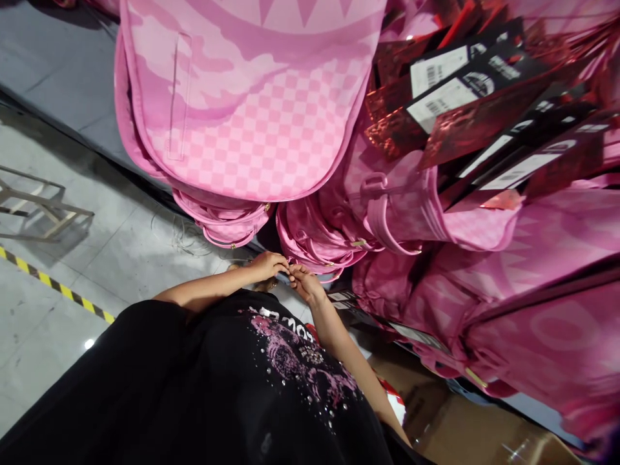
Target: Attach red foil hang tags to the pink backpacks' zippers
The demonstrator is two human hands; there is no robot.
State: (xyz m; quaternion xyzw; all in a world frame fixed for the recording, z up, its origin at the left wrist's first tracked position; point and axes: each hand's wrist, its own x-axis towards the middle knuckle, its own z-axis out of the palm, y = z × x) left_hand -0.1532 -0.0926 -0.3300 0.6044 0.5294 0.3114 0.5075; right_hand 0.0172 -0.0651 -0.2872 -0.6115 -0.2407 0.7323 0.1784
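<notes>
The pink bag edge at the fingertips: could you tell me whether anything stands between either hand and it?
Nothing visible does: the left hand and right hand both already pinch the pink bag edge in the pile.

Pink backpacks [252,110]: smooth, faintly glossy synthetic cloth, checker-printed; metal zip pulls glint gold. Hang tags [465,97]: glossy card with red foil. Floor [97,258]: polished, reflective. Black shirt [217,387]: matt cloth, studded with rhinestones.
</notes>
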